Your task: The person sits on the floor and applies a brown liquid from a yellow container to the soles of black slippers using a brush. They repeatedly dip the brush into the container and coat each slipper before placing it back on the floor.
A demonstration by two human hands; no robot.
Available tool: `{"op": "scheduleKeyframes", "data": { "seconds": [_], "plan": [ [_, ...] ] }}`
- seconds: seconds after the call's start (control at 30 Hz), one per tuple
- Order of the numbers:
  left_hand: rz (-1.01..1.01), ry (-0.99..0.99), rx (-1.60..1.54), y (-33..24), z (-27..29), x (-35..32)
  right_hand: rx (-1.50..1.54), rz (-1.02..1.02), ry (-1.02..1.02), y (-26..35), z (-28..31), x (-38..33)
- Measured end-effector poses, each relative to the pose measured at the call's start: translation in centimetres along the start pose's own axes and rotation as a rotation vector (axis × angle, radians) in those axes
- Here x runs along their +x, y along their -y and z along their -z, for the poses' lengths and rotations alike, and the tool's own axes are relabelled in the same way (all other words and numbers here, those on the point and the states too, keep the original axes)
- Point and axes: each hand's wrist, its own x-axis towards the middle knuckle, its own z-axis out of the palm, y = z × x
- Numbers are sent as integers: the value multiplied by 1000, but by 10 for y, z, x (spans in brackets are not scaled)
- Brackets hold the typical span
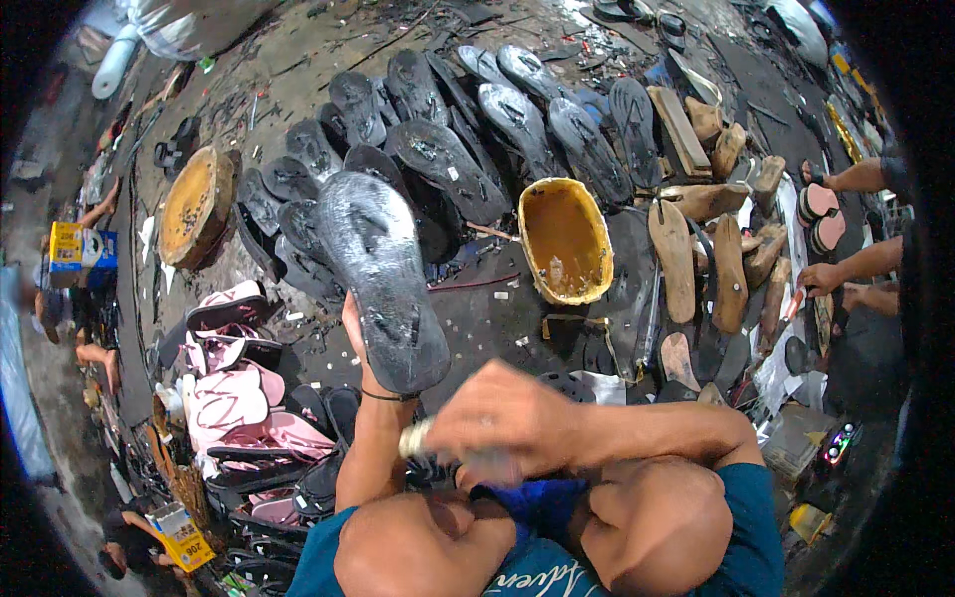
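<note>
My left hand [355,333] holds up a black sandal sole [373,269] from behind. Its face looks wet and shiny, most of all at the upper end. The sole hides most of the fingers. Lower and to the right, my right hand [512,413] is closed and smeared by motion, apart from the sole. From it sticks a short tool with a pale, blunt end [416,438], too blurred to name surely. A yellow-rimmed tub [562,244] with amber, glue-like liquid stands beyond my right hand.
Rows of black soles [448,164] lie beyond. Wooden shoe lasts [671,259] are heaped at right, near another person's hand [821,279]. Pink-and-black sandals [239,398] are piled at left. A second yellow tub [194,204] stands far left. Scraps litter the dark floor.
</note>
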Motion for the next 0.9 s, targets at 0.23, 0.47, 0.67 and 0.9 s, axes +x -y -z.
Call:
{"op": "scheduleKeyframes", "data": {
  "seconds": [0.23, 0.47, 0.67, 0.9],
  "plan": [
    [227, 98, 82, 19, -26, 0, -347, 1, -284, -24, 19, 14],
    [247, 101, 20, 19, -30, 1, -493, 101, -266, -22, 29, 23],
    [149, -73, 43, 13, -26, -3, -252, 92, -87, 0, -3, -7],
    [206, 195, -159, 14, -13, -29, -705, -78, -537, -103, 51, -12]
  ]
}}
